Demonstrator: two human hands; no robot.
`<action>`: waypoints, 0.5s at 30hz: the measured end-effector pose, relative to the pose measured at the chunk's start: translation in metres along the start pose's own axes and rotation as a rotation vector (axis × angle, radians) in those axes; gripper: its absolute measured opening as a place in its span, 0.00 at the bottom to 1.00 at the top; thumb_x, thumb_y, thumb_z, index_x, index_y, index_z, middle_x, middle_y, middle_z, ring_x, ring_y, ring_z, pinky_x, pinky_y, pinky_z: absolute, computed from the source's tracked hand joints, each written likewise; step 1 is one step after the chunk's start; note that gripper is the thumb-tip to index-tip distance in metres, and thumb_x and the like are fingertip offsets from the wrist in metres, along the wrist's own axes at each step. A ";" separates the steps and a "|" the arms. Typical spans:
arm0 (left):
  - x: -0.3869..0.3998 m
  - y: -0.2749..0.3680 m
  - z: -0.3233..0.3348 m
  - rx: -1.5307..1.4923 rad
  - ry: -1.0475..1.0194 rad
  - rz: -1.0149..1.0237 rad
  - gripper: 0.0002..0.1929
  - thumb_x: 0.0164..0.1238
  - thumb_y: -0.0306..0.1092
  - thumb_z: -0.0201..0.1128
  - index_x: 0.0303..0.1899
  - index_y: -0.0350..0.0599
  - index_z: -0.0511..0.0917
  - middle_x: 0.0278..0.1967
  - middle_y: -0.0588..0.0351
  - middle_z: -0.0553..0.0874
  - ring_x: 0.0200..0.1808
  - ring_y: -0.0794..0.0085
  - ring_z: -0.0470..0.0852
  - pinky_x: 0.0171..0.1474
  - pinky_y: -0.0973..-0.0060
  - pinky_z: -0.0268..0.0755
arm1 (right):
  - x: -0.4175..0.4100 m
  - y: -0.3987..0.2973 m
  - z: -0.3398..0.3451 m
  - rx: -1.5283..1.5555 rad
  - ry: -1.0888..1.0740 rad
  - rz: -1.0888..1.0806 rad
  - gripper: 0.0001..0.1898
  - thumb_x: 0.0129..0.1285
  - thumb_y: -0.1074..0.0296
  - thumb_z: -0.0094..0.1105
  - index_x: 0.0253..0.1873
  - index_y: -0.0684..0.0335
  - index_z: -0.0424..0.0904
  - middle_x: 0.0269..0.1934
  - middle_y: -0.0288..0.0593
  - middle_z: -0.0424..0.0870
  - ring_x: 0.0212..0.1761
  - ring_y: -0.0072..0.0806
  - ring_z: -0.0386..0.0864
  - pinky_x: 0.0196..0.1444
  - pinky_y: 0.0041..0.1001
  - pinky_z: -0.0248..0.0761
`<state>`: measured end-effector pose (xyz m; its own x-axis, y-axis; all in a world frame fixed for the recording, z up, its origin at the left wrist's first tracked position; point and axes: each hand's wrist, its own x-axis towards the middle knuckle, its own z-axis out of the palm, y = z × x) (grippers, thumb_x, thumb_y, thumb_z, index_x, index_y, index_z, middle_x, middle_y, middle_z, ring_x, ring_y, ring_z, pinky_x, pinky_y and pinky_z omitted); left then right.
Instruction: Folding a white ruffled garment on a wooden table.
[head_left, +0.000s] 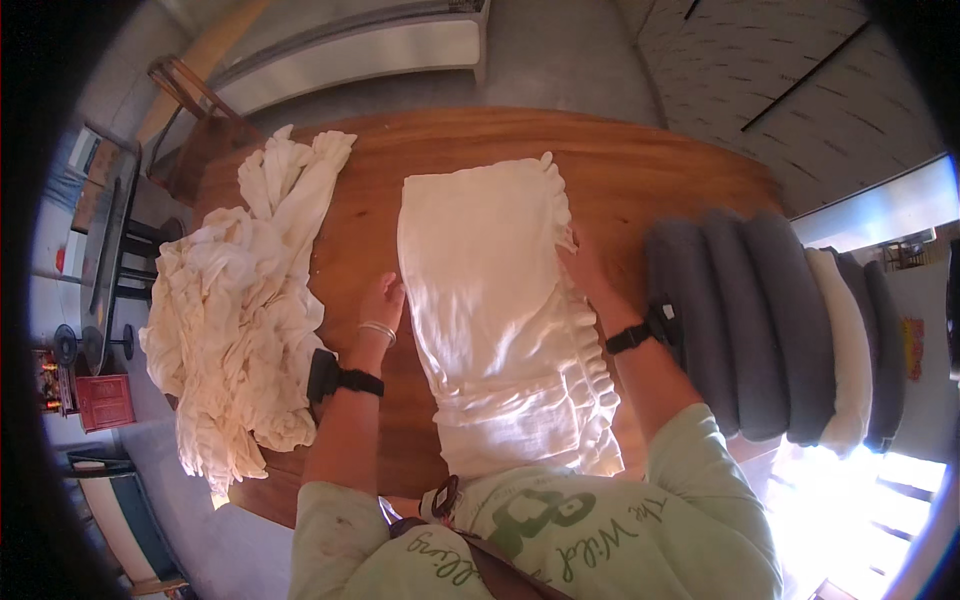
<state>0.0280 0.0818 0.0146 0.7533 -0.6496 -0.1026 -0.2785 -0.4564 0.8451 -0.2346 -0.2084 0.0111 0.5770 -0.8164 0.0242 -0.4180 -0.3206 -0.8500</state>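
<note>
A white cloth cover with a ruffled right edge (480, 247) lies folded lengthwise on the wooden table (360, 217), its near end by my body. At the cover's left edge rests my left hand (384, 304), partly hidden by its own angle, the fingers curled near the fabric. Along the ruffled side sits my right hand (583, 262), touching the frill; its fingertips are partly hidden at the cloth. Whether either hand pinches the fabric is unclear. Wrinkles gather across the cover's lower part.
A crumpled heap of cream cloth (240, 322) covers the table's left side. Several folded dark grey textiles (772, 322), with a white one (844, 352) among them, are stacked at the right. A wooden chair (206, 142) stands beyond the far left corner.
</note>
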 end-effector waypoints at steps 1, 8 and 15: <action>0.014 -0.004 0.005 -0.001 -0.003 -0.003 0.18 0.67 0.38 0.60 0.52 0.35 0.76 0.48 0.46 0.83 0.52 0.60 0.79 0.55 0.67 0.71 | 0.015 0.006 0.002 0.103 0.041 0.021 0.28 0.60 0.67 0.62 0.64 0.67 0.65 0.57 0.51 0.73 0.57 0.35 0.73 0.56 0.30 0.69; 0.097 0.031 0.022 0.064 -0.068 -0.123 0.25 0.61 0.45 0.65 0.52 0.34 0.75 0.42 0.47 0.85 0.44 0.58 0.84 0.50 0.66 0.74 | 0.088 -0.017 0.017 0.202 0.079 0.198 0.36 0.53 0.61 0.69 0.64 0.71 0.65 0.58 0.59 0.72 0.63 0.47 0.69 0.63 0.39 0.63; 0.126 0.074 0.054 0.288 0.072 -0.106 0.21 0.56 0.42 0.67 0.47 0.37 0.78 0.42 0.44 0.85 0.42 0.57 0.84 0.47 0.68 0.74 | 0.110 -0.025 0.011 0.119 -0.037 0.285 0.26 0.49 0.63 0.69 0.54 0.65 0.77 0.45 0.50 0.84 0.47 0.40 0.81 0.48 0.36 0.73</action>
<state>0.0702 -0.0660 0.0358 0.8247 -0.5492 -0.1354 -0.3462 -0.6794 0.6469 -0.1525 -0.2850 0.0288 0.4748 -0.8464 -0.2412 -0.4826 -0.0211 -0.8756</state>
